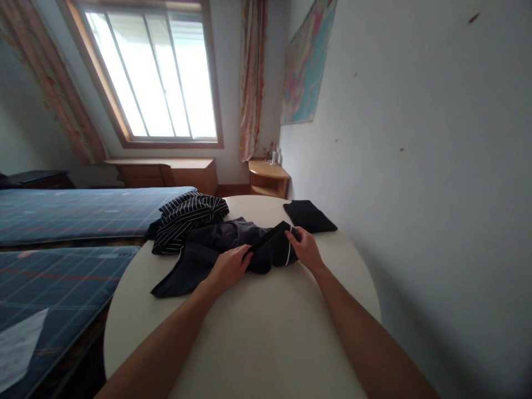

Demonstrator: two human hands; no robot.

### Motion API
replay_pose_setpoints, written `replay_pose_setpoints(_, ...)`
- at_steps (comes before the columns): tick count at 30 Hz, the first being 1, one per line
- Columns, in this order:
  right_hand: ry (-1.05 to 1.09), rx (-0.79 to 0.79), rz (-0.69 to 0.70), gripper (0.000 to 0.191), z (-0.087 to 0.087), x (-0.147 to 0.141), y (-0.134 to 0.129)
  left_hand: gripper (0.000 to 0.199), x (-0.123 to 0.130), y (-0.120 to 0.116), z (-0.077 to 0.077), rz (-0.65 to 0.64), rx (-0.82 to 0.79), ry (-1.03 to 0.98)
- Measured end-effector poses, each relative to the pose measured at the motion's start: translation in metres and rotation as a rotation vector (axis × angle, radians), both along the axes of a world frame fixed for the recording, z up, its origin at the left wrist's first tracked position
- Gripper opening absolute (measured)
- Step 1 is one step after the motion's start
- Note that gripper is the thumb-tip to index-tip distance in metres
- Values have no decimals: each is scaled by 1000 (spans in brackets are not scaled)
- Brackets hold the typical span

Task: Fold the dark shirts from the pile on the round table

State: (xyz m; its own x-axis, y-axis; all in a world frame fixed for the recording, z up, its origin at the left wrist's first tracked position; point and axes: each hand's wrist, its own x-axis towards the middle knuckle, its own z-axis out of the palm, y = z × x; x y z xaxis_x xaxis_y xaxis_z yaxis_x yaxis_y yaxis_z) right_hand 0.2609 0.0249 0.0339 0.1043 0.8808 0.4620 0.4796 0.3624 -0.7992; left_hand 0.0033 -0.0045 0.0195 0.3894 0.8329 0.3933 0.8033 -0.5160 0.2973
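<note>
A dark garment (pixel 203 252) with a white stripe near one edge lies spread and rumpled across the round table (pixel 257 332). My left hand (pixel 231 266) pinches its raised black edge near the middle. Farther right, my right hand (pixel 305 246) grips the same piece beside the white stripe, fingers closed on the cloth. Between the two hands the fabric is lifted in a slanting fold. What kind of garment it is, I cannot tell. Behind it on the left sits a crumpled black cloth with white stripes (pixel 193 213). A folded black cloth (pixel 310 216) lies at the back right.
Two mattresses with blue plaid covers (pixel 91 213) stand to the left, one with a white paper (pixel 22 346) on it. The wall (pixel 436 194) runs close along the right. A corner shelf (pixel 269 169) and a wooden desk (pixel 193 172) are beyond the table.
</note>
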Motion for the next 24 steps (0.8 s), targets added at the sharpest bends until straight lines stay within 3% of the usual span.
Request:
replay_pose_setpoints(5, -27, -2, -28, 40, -3, 4, 3, 37, -7, -3, 4, -119, -10, -52)
replay_pose_setpoints(8, -34, -2, -45, 40, -5, 5, 4, 61, -14, -3, 7, -283, -20, -48)
replay_pose_setpoints(11, -36, -3, -47, 39, -6, 7, 5, 77, -19, -2, 7, -364, -47, -49)
replay_pose_setpoints(14, -33, -5, -49, 39, -9, 8, 6, 65, -19, 0, 6, -347, -72, -60)
replay_pose_setpoints(18, -9, -13, -38, 40, -12, 8, 9, 42, -16, 1, 7, -231, -74, -38)
replay_pose_setpoints(24, 22, -20, -11, 41, -14, 10, 12, 33, -13, -1, 14, -57, 60, -54)
